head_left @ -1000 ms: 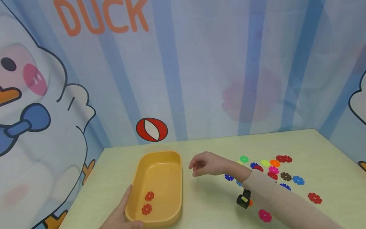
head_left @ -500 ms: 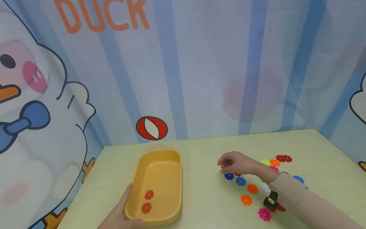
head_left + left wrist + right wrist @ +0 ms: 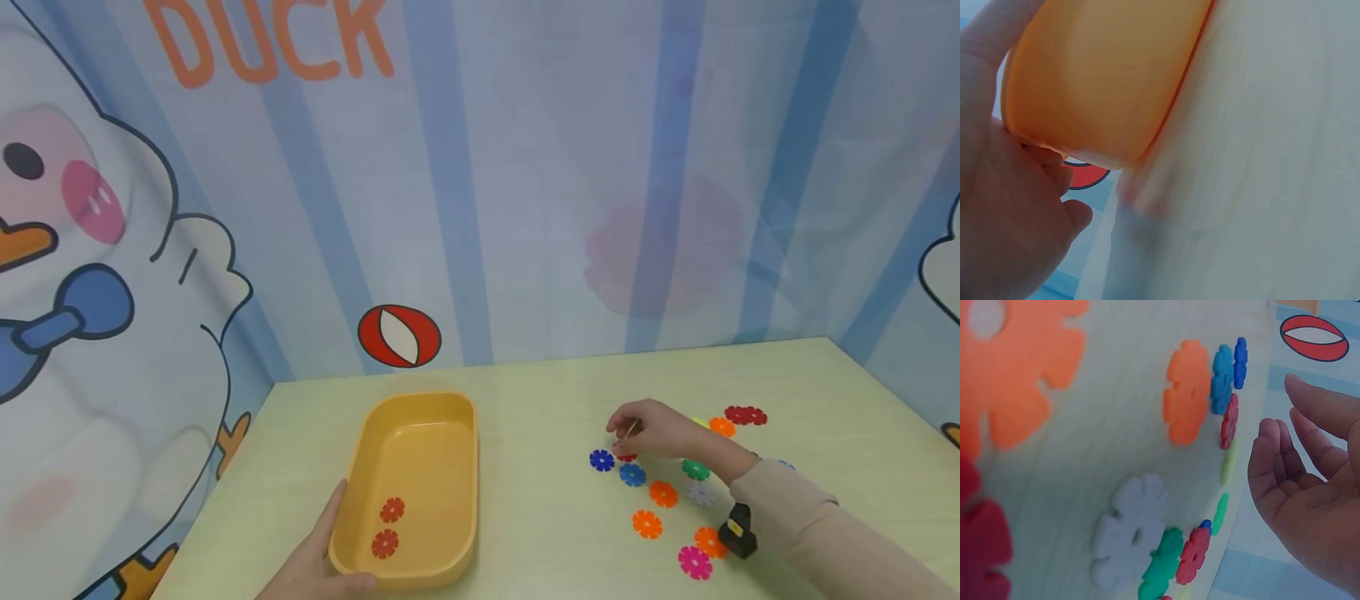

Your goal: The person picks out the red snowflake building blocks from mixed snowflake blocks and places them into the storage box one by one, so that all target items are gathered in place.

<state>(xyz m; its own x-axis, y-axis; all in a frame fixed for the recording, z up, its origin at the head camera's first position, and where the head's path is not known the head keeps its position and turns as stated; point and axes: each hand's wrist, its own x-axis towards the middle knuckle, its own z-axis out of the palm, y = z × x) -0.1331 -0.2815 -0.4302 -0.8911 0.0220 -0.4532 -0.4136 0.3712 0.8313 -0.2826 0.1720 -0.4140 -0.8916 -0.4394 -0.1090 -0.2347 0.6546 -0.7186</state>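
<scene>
A yellow oblong tray stands on the left part of the table, two red snowflake discs lying in it. My left hand grips its near left corner, thumb at the near end and fingers along the side; the left wrist view shows the hand against the tray wall. Over the left side of the scattered discs hovers my right hand, just above a red disc it partly hides. In the right wrist view the right hand has loosely bent fingers, thumb apart, nothing between them.
Several notched plastic discs lie on the right half, among them a dark blue disc, an orange disc and a pink disc. A black wrist camera hangs under the right sleeve. A printed cloth backdrop rises behind the table.
My right hand has moved rightward from beside the tray to above the discs, uncovering orange and blue ones. The left hand and the tray have stayed in place.
</scene>
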